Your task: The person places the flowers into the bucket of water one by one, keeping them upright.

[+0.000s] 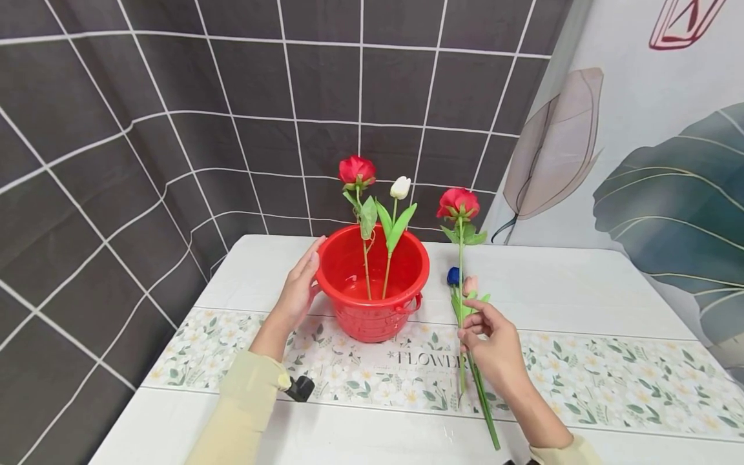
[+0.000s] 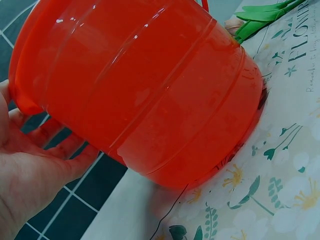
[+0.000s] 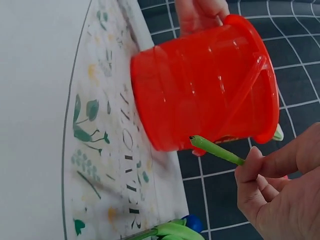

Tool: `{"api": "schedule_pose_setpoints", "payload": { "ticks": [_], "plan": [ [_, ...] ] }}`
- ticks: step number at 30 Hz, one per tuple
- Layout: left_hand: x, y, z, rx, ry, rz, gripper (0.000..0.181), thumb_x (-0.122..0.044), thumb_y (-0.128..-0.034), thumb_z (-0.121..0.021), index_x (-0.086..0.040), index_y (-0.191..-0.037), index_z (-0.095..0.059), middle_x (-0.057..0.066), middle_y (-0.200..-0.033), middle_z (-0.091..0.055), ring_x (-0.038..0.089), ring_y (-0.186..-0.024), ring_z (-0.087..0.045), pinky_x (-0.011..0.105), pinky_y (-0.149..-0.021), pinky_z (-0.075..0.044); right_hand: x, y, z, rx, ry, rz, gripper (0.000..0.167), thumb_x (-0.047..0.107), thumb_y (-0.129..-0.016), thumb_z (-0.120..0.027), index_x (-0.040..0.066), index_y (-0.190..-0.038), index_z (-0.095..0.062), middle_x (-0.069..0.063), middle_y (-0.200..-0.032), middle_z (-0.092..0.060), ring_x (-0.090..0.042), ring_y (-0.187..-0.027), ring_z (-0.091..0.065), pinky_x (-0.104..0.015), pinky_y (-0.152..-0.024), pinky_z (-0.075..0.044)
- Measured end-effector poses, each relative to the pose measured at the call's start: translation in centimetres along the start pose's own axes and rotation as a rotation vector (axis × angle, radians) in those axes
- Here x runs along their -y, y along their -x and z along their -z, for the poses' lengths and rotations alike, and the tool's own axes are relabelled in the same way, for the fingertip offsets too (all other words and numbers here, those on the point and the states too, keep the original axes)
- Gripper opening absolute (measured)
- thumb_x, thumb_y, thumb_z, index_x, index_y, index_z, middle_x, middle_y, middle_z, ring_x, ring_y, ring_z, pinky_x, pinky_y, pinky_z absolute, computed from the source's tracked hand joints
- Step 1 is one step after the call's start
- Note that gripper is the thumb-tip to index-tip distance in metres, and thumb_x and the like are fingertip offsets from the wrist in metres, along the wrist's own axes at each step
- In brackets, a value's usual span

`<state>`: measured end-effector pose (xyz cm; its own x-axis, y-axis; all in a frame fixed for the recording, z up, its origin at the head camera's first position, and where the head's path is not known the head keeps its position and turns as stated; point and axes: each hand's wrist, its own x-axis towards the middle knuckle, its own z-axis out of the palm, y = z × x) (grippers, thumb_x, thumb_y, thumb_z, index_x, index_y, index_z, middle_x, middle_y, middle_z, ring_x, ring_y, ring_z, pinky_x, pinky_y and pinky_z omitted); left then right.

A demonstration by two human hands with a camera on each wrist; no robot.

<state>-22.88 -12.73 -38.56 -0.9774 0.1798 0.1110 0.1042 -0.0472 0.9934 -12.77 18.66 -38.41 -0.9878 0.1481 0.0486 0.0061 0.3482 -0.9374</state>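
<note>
While the left hand (image 1: 298,290) rests against the side of the red bucket (image 1: 372,323), its fingers fairly straight, I see the right hand (image 1: 494,339) pinching a red rose (image 1: 459,203) by its stem, flower up, just right of the bucket. I find another rose (image 1: 357,170) and a white tulip (image 1: 401,187) standing inside the bucket, while a blue flower (image 1: 454,276) and a pink flower (image 1: 471,283) lie on the bench (image 1: 558,284) near the right hand.

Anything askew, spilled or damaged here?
Only the grid-patterned backdrop looks askew: at left its white lines ripple and kink, probably from creasing. No spill shows around the red bucket.
</note>
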Motion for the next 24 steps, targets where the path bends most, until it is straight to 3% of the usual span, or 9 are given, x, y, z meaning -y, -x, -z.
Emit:
{"api": "schedule_pose_setpoints", "payload": {
  "ticks": [16,24],
  "plan": [
    [0.1,0.0,0.0,-0.002,0.012,0.007,0.050,-0.036,-0.1041,-0.036,-0.026,-0.153,-0.027,-0.005,-0.152,-0.033,0.019,-0.136,-0.035,0.047,-0.107,-0.038,1.8,-1.0,-1.0,-0.086,-0.047,0.130,0.051,-0.016,-0.085,-0.059,0.006,-0.131,-0.054,-0.017,-0.094,-0.058,-0.012,-0.080,-0.057,-0.026,-0.063,-0.057],
    [0.0,0.0,0.0,-0.003,0.020,0.011,0.049,-0.038,-0.1035,-0.038,-0.030,-0.151,-0.029,-0.006,-0.152,-0.033,0.018,-0.136,-0.035,0.047,-0.107,-0.038,3.0,-1.8,-1.3,-0.130,-0.097,0.208,0.051,-0.018,-0.083,-0.060,0.004,-0.129,-0.055,-0.016,-0.093,-0.058,-0.010,-0.078,-0.058,-0.026,-0.061,-0.057]
  ]
}}
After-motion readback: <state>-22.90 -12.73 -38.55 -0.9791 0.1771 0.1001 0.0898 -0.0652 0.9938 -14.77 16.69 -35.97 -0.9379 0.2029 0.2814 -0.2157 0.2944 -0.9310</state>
